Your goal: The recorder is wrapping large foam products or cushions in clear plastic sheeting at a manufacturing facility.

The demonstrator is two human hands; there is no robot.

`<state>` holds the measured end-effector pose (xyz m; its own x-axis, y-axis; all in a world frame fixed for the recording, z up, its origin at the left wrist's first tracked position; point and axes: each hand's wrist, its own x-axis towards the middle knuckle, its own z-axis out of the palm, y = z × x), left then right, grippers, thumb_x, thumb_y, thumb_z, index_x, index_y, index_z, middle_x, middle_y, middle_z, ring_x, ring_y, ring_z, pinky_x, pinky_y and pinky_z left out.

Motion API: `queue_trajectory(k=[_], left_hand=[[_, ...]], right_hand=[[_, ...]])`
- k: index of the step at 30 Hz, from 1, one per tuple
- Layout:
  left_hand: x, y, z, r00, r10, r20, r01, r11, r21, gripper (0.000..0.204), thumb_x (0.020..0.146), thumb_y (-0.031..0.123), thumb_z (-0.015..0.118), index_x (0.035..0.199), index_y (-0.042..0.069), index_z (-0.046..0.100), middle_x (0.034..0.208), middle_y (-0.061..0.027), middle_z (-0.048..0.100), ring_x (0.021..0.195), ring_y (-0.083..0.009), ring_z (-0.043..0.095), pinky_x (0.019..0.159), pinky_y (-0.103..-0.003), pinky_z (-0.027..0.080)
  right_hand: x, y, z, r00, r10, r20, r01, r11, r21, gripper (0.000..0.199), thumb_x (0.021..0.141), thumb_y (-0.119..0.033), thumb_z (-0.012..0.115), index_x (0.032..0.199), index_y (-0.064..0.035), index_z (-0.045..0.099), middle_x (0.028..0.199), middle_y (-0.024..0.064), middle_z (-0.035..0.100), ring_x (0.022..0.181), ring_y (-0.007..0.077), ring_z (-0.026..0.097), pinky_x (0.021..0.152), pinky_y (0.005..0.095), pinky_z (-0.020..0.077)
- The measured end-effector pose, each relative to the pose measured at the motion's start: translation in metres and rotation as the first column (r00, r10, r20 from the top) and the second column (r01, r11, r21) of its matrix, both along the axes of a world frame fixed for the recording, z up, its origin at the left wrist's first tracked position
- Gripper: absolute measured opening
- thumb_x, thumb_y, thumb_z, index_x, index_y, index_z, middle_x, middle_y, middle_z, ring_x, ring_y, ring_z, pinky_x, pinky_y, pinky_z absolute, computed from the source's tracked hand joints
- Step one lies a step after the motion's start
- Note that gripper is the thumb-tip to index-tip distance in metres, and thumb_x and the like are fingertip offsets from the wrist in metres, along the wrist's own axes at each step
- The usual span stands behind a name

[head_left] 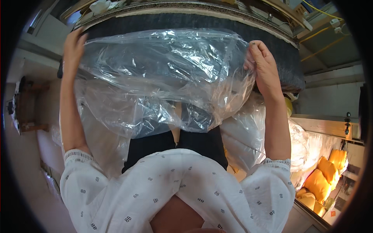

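Note:
A large sheet of clear, wrinkled plastic film (155,58), possibly a bag, spreads between my two arms. Its top edge runs across a dark padded surface and its lower part hangs over my lap. My right hand (262,62) is closed on the film's upper right corner, thumb and fingers pinching it. At the upper left corner, my left hand (74,50) is raised beside the film's edge. Its fingers are smeared by motion, so whether they grip the film does not show.
The dark padded surface (283,58) ends at a speckled ledge (186,8) along the far side. More clear plastic (243,134) lies beside my legs. Orange-yellow bundles (320,178) sit at the lower right, below a wooden beam (322,126). A yellow cable (320,11) hangs at upper right.

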<state>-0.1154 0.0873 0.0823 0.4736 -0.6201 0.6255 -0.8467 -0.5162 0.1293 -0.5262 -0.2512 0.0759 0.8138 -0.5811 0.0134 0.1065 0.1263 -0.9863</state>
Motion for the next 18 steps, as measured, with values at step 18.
queue_trajectory(k=[18], left_hand=[[-0.300,-0.155,0.021,0.320,-0.750,-0.578,0.640,0.622,-0.452,0.009,0.081,0.009,0.065,0.089,0.004,0.066,0.081,0.0015,0.057,0.068,-0.0050,0.049,0.059,-0.018,0.039]], right_hand=[[-0.059,0.094,0.010,0.972,0.230,-0.053,-0.230,0.973,0.019,0.020,0.092,-0.015,0.045,0.110,-0.0074,0.052,0.070,-0.0023,0.050,0.061,0.0016,0.040,0.053,0.0156,0.0296]])
